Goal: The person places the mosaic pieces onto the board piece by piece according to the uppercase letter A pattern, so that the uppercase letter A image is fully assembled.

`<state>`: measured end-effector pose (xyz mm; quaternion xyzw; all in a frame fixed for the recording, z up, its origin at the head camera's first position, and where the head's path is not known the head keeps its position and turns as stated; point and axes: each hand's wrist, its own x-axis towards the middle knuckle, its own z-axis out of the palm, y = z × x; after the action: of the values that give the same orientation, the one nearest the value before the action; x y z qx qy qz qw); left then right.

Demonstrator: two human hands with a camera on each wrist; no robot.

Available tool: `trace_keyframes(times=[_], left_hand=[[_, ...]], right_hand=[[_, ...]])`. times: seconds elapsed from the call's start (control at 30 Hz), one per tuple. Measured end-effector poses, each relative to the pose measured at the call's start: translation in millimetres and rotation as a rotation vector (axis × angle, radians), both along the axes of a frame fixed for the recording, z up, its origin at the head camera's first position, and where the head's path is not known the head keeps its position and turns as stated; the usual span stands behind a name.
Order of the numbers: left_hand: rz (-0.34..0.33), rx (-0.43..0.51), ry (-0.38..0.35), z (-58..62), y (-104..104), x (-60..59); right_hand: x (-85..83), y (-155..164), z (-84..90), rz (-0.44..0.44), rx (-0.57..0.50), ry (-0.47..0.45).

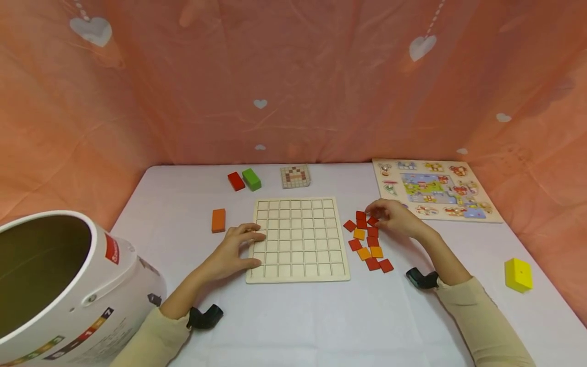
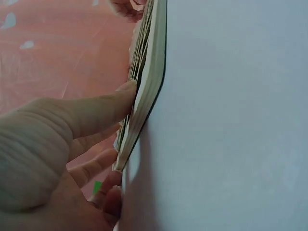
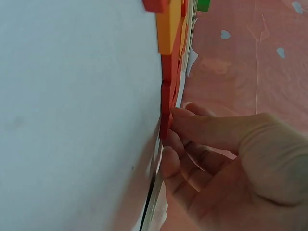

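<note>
My left hand (image 1: 227, 253) rests on the left edge of a pale wooden grid board (image 1: 298, 277), its fingers and thumb spread apart over the rim. In the left wrist view the thumb of this hand (image 2: 43, 144) presses on the edge of the board (image 2: 149, 86). To the right of the board lies a loose group of square tiles, red (image 1: 373, 241) and orange (image 1: 376, 252). At the upper right of that group, my right hand (image 1: 399, 218) pinches a red tile (image 3: 166, 124) between curled fingers and thumb. The fingers partly hide this tile.
A small patterned card (image 1: 295, 176) and red (image 1: 236, 181), green (image 1: 251, 179) and orange (image 1: 218, 220) blocks lie behind and left of the board. A picture puzzle (image 1: 481, 211) stands back right, a yellow block (image 1: 518, 274) far right, a large white bucket (image 1: 124, 290) at left.
</note>
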<state>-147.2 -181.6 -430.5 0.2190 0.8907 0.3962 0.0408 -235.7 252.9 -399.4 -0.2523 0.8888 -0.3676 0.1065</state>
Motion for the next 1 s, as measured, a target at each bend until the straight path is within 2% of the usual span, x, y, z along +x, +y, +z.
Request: trace_keyframes(times=[0.4,0.53,0.63,0.8,1.0], left_hand=[[-0.054,0.07,-0.024,-8.8,-8,-0.2],[-0.05,0.076,-0.026,-8.4,-8,0.6],[-0.045,0.071,-0.023,-8.4,-9,1.5],[-0.041,0.067,-0.022,-8.1,-10,2.2],[-0.039,0.076,-0.033,-8.5,-9,-0.1]], right_hand=[[-0.2,1,2.8,0.016,0.076,-0.007],[-7.3,-6,9.8,0.018,0.057,0.036],[-18.1,-22,16.3,0.04,0.0,0.035],[-39.8,-69,24.4,0.124,-0.122,-0.084],[-60.3,-125,25.3,0.19,-0.149,-0.17]])
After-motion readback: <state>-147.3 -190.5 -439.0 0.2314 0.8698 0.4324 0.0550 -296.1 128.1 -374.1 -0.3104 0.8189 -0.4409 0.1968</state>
